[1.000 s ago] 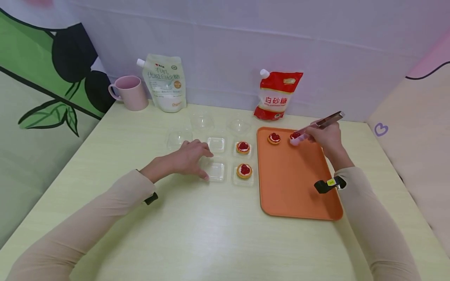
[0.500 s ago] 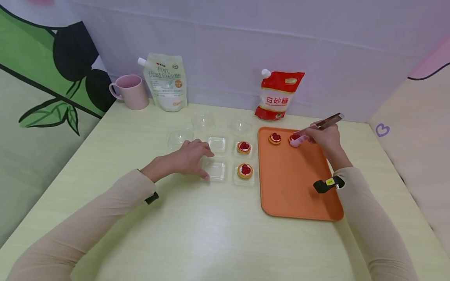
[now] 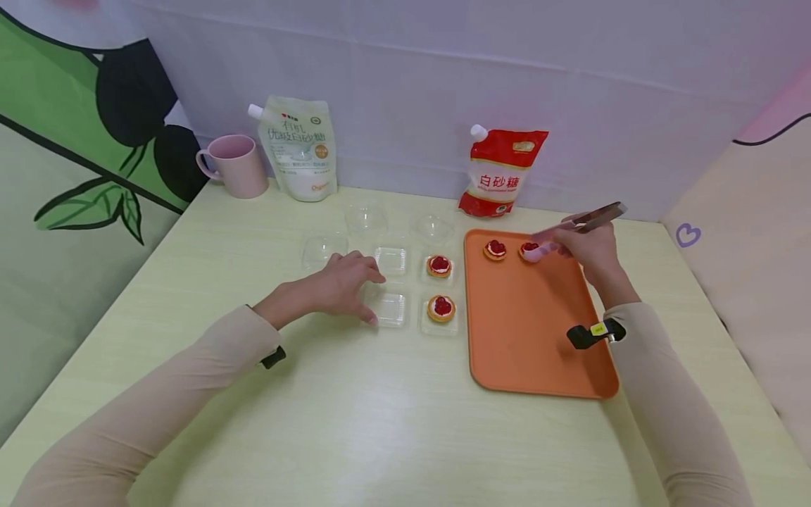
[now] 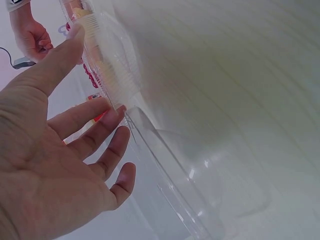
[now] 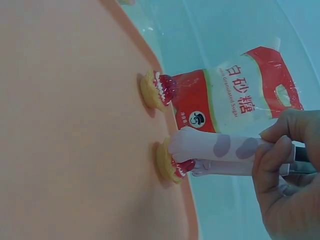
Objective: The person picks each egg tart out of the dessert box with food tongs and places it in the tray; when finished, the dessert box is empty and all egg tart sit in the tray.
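My right hand [image 3: 591, 246] grips a pair of tongs [image 5: 220, 147] with pale pink paw-shaped tips. Those tips are at the right-hand berry tart [image 5: 167, 162], on the orange tray [image 3: 532, 338]; one tip overlaps the tart in the right wrist view, and whether they squeeze it I cannot tell. Beside it on the tray sits another tart [image 3: 495, 250]. My left hand [image 3: 342, 284] has its thumb and fingers spread at the left edge of a clear plastic box [image 3: 389, 310]. In the left wrist view the fingertips [image 4: 120, 111] appear to touch the clear plastic.
Two more tarts, a front one [image 3: 441, 308] and a back one [image 3: 438, 266], sit in clear boxes left of the tray. Behind stand a pink mug [image 3: 237, 169], a pale sugar pouch [image 3: 298, 151] and a red sugar pouch [image 3: 503, 172].
The tongs and my right hand shift only slightly around the right-hand tart, which sits a touch further left. My left hand stays in place.
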### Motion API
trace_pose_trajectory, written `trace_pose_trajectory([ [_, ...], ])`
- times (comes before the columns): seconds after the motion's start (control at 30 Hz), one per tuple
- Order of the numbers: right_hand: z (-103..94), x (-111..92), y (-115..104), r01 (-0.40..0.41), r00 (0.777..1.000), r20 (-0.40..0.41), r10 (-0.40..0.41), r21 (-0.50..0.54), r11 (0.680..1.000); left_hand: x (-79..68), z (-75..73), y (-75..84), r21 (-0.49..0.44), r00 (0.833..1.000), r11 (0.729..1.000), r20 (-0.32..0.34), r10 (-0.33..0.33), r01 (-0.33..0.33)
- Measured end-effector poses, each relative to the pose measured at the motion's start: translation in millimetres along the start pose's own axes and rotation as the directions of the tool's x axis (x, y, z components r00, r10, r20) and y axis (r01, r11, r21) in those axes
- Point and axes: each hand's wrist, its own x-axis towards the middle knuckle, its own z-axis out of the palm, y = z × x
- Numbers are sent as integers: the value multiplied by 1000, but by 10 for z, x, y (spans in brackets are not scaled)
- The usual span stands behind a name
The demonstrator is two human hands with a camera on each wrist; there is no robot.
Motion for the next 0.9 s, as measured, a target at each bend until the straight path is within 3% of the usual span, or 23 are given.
trace_pose_trajectory([
  [0.47,-13,-93,-187,49,997,48,-53,81,996,11,-34,-1,51,1000,999,22,8,-9],
  [0.7,8,-166,-288,32,997,65,-35,42,999,26,-46,1,39,1000,999,30,0,-1],
  [0.9,46,-230,-366,55,993,97,-61,59,997,64,-116,-9,-10,1000,1000,-24,9,-9],
])
